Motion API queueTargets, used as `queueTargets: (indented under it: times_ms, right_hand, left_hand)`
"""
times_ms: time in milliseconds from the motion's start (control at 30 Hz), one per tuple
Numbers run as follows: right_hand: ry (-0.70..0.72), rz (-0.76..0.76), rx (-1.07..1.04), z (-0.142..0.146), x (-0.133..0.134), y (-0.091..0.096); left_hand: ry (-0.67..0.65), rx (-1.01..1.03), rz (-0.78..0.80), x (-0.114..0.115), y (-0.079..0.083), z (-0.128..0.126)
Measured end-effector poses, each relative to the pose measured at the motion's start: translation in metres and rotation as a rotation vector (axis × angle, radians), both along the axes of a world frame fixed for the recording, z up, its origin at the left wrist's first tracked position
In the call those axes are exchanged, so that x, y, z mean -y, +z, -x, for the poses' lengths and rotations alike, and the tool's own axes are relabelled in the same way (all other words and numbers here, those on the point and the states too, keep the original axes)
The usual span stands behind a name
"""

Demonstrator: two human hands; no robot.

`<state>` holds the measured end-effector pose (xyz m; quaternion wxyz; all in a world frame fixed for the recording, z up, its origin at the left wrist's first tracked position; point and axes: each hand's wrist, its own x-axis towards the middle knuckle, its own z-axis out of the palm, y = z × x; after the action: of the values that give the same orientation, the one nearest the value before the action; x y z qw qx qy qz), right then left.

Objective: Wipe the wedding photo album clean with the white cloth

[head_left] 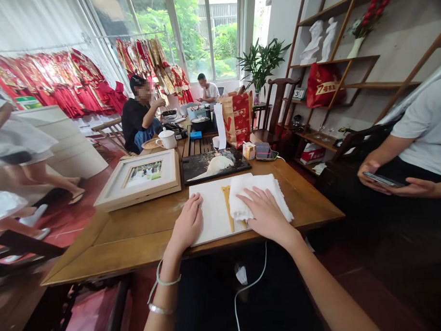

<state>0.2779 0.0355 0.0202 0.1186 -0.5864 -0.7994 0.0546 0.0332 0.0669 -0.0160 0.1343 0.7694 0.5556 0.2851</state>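
Observation:
A white board with a yellow-gold strip down its middle lies near the front edge of the table. My left hand rests on the board's left edge, its fingers extended and close together. On the right part of the board sits a folded white cloth, covering part of the gold marking. My right hand lies flat on this cloth with the fingers spread. Just behind the board is a dark picture panel showing a figure in a white dress.
A framed photo lies left on the wooden table. Behind are a white lidded mug, a small box, a phone and a paper bag. A white cable hangs in front; a person holding a phone sits right.

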Motion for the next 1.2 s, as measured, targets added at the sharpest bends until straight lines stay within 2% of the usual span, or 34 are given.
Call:
queueTargets:
  times_ms: [167, 300, 400, 633, 767, 867, 1200]
  right_hand:
    - [-0.013, 0.047, 0.0, 0.012, -0.037, 0.006]
    - [-0.022, 0.035, 0.01, 0.016, -0.042, 0.006]
    - [-0.017, 0.0, 0.029, 0.018, -0.026, 0.004]
    - [0.047, -0.062, 0.027, 0.012, 0.04, 0.001]
    - [0.075, -0.032, 0.012, 0.008, 0.054, 0.002]
    - [0.077, -0.021, 0.003, 0.01, 0.043, 0.001]
    - [0.014, -0.031, 0.009, 0.03, -0.033, 0.002]
  left_hand:
    - [-0.01, 0.02, -0.007, 0.0, -0.001, 0.001]
    - [-0.013, 0.003, -0.001, -0.001, -0.002, 0.002]
    - [-0.006, 0.003, -0.003, -0.001, -0.003, 0.001]
    - [0.009, 0.013, -0.003, 0.0, -0.001, -0.001]
    - [0.008, 0.007, 0.014, 0.0, 0.0, -0.001]
    - [0.004, 0.009, 0.011, -0.001, 0.0, 0.0]
    - [-0.003, -0.004, 0.02, 0.0, 0.0, 0.0]
